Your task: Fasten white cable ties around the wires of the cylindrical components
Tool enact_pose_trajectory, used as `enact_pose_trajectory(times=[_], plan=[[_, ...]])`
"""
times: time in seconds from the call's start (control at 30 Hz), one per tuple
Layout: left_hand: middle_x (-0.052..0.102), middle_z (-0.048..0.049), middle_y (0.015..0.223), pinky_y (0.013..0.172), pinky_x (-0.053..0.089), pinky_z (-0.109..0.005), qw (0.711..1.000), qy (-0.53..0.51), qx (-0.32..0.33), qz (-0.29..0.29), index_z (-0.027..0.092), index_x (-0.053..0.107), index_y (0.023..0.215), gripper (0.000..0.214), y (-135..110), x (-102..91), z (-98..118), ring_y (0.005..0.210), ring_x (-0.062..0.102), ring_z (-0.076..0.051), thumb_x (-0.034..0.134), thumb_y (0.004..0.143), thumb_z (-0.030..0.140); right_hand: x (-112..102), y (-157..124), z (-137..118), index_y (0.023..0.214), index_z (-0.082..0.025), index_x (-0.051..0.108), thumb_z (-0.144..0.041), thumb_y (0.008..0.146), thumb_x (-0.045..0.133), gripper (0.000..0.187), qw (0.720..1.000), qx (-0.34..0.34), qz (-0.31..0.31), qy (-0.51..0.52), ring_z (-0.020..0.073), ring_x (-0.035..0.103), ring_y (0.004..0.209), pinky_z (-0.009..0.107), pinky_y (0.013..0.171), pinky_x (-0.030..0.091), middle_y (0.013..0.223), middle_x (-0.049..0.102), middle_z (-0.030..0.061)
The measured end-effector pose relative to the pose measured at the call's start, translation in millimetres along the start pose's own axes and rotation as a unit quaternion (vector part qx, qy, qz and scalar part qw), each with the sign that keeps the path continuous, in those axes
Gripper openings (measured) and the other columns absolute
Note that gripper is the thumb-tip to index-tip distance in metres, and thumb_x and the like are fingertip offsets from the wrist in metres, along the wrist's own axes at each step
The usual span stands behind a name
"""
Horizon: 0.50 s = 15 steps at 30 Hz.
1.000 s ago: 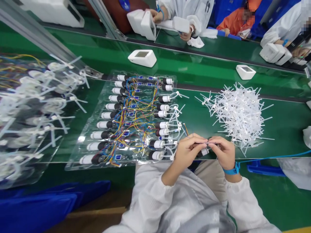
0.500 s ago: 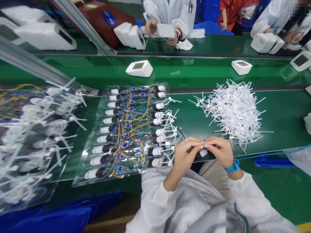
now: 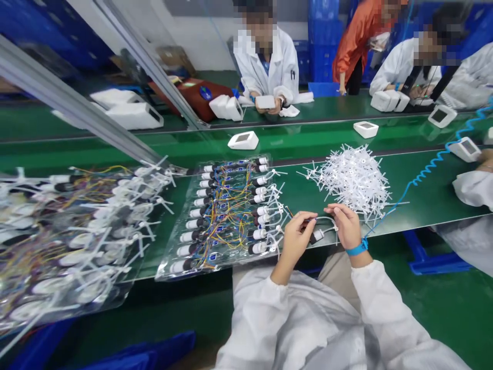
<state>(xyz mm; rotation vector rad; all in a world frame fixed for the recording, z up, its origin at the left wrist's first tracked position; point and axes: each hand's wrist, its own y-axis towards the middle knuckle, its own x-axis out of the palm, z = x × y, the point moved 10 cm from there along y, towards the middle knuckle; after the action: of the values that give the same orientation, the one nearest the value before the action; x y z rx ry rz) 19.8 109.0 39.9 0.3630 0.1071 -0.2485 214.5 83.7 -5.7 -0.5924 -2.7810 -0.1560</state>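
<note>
The thumb and forefinger of the left hand [image 3: 298,230] are pressed together on one end of a white tube [image 3: 326,218], which is arched across toward the right hand [image 3: 348,227]. The right hand's fingers are held half curled, with a gap left at the tips; whether the tube is gripped there cannot be told at this blur. A black-and-white cylinder [image 3: 318,236] is seen below the arch, at 6 o'clock from the left fingertips, by the near edge of the desk [image 3: 302,196].

A clear tray [image 3: 164,274] with rows of similar cylinders and coloured wires [image 3: 231,192] is set at 9 o'clock from the left hand, and a pile of white ties [image 3: 354,180] is heaped at 12 o'clock from the right.

The tube is best pinched close to its tip, with the arch left slack so that its joint is not strained. The cylinder should be kept supported, its weight not hung from the tube, and loose wires should be kept clear of the fingers.
</note>
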Motion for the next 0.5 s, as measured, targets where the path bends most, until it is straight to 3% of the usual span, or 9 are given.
enact_pose_trajectory(times=[0.1,0.2,0.37,0.5], plan=[[0.080,-0.0085,0.109,0.084,0.062,-0.031,1.000,0.028,0.005,-0.001,0.020,0.081,0.110,0.020,0,1.3,0,0.095,0.078,-0.020,0.062,0.104,0.018,1,0,-6,0.105,-0.026,0.085,-0.050,0.095,0.081,0.027,1.000,-0.020,-0.010,-0.014,0.0280,0.081,0.102,0.048,0.105,0.062,0.099,0.086,0.0068],[0.080,-0.0073,0.106,0.079,0.061,-0.030,0.998,0.059,-0.001,-0.010,0.020,0.080,0.113,0.028,0,3.3,-3,0.084,0.076,-0.018,0.054,0.103,0.013,12,-9,-27,0.113,-0.026,0.085,-0.047,0.100,0.075,0.026,0.987,-0.074,-0.079,-0.116,0.0290,0.079,0.111,0.050,0.108,0.060,0.111,0.085,0.0084],[0.083,-0.0077,0.110,0.093,0.061,-0.035,0.995,0.096,0.016,-0.023,0.020,0.079,0.111,0.035,0,5.5,-3,0.103,0.078,-0.022,0.052,0.096,0.006,35,-46,-58,0.143,-0.031,0.076,-0.036,0.104,0.073,0.039,0.904,-0.193,-0.218,-0.313,0.0311,0.067,0.138,0.053,0.121,0.052,0.145,0.075,0.0110],[0.084,-0.0074,0.112,0.097,0.061,-0.037,0.995,0.097,0.016,-0.036,0.021,0.079,0.113,0.039,-2,9.8,-3,0.105,0.078,-0.022,0.052,0.093,0.003,40,-61,-48,0.155,-0.033,0.067,-0.031,0.106,0.072,0.049,0.842,-0.225,-0.278,-0.403,0.0330,0.064,0.141,0.056,0.121,0.052,0.152,0.071,0.0115]])
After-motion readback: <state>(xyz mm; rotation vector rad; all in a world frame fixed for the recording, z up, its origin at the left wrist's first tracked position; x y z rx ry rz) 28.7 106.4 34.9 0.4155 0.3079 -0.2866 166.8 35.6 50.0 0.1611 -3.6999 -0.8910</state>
